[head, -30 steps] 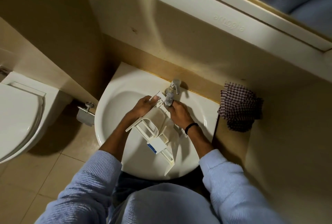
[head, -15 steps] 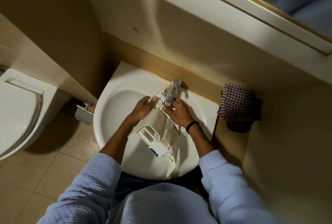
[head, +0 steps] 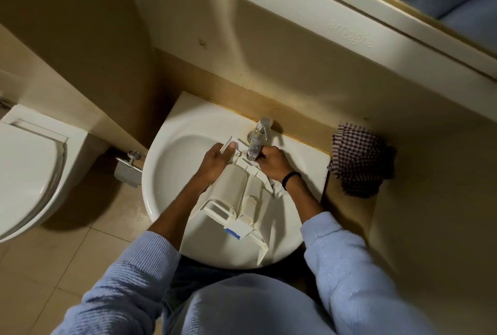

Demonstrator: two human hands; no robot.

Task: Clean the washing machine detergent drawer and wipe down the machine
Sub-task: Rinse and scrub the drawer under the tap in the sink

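Diagonally, drawer (head: 234, 190) spans sink (head: 167, 173) (left hand (head: 215, 163) gripping).

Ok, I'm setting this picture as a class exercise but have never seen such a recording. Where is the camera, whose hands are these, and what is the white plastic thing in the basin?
No machine here: a person wears one wide-angle camera on the head, so you look down past blue sleeves at their own hands. The white thing is a washing machine's detergent drawer, tilted in the sink with its far end under the tap. The left hand grips that end, thumb on top. The right hand, wearing a black wristband, curls its fingers against the drawer beside the spout; whether it grips or rubs is unclear. A checked cloth sits to the right of the sink; a toilet stands to the left.
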